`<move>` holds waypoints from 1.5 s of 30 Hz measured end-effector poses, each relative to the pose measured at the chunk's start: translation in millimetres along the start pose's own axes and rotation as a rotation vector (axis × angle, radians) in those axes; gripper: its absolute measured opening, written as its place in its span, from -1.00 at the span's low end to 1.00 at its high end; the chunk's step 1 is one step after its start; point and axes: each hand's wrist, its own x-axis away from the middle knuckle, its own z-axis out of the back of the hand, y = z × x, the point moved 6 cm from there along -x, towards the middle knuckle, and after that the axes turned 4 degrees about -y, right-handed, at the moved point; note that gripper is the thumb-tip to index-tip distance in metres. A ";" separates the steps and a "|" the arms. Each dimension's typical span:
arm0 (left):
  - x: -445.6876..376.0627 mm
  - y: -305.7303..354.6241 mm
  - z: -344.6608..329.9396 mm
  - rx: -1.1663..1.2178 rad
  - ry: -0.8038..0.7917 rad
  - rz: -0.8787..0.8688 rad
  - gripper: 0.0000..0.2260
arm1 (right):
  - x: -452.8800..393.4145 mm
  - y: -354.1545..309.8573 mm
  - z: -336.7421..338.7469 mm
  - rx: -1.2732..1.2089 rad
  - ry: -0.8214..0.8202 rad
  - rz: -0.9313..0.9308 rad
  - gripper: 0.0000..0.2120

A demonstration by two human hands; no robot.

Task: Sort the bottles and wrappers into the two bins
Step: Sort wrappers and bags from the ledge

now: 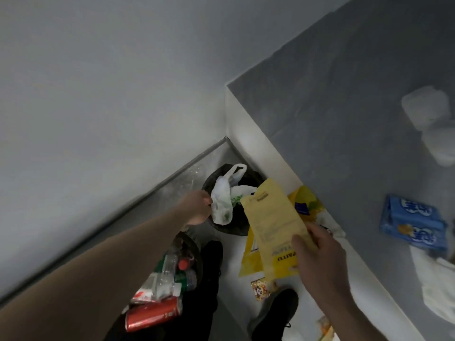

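Bins [222,227] sit on the floor by a grey table [344,119]. Left hand [197,207] pinches a bag [222,203] over one bin; right hand [317,257] grips a yellow wrapper [273,222].

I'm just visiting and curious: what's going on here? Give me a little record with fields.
left hand: left hand pinches a white crumpled plastic bag over the black-lined round bin
right hand: right hand holds a flat pale yellow paper wrapper
near bin: bottle-filled bin holds clear plastic bottles
floor: bright yellow plastic packet
grey surface: blue snack packets
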 end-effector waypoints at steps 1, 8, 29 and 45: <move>6.7 -7.5 6.0 0.034 0.022 0.005 -0.75 | -3.2 -7.8 -3.9 -0.004 -0.017 0.011 -0.91; 30.6 -44.6 39.3 0.093 0.126 -0.006 -0.86 | -50.5 -60.2 -47.4 0.118 -0.031 0.154 -0.93; -23.7 -25.9 13.2 0.083 0.030 -0.078 -0.76 | -143.9 -6.3 -132.7 0.645 0.021 0.074 -0.85; -111.4 -19.0 -20.1 -0.179 -0.045 -0.212 -0.73 | -244.1 111.9 -244.2 0.624 -0.213 -0.096 -0.76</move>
